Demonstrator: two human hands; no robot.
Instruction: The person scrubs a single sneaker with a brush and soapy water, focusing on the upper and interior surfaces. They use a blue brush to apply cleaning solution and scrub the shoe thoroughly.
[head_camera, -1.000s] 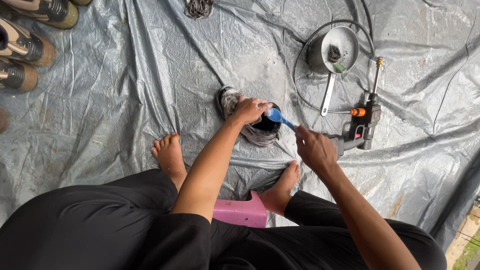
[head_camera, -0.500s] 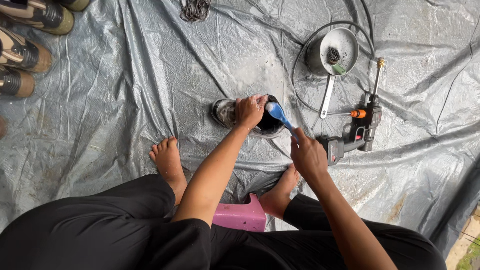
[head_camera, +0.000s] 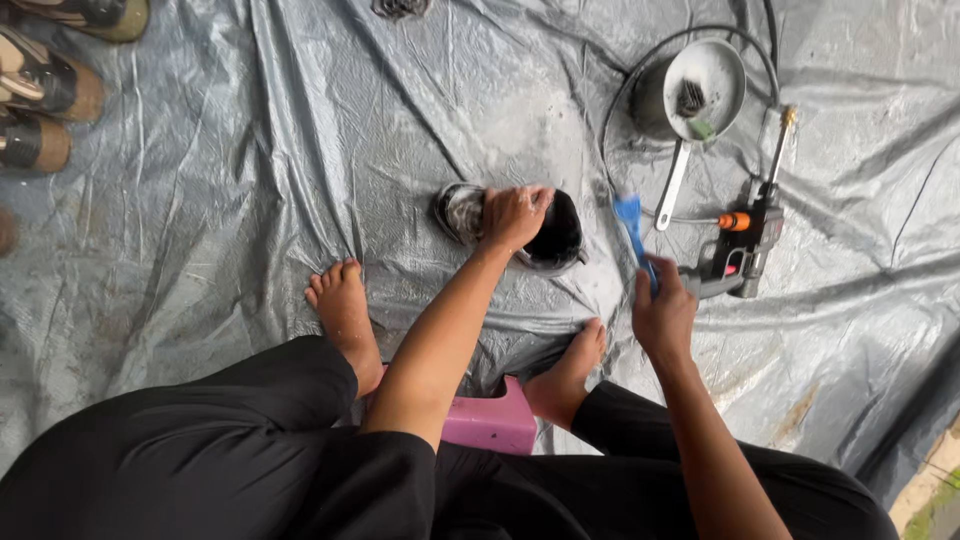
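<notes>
Bare tarp (head_camera: 250, 200) lies open leftward — rightward, pan (head_camera: 690, 95) and spray gun (head_camera: 745, 245) (hose attached) crowd in.

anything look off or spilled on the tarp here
Nothing is broken or tipped. The grey tarp is wrinkled, with pale soapy smears around the dark shoe under the left hand. The right hand holds a blue brush off the shoe. A hose loops loosely around the metal pan.
</notes>
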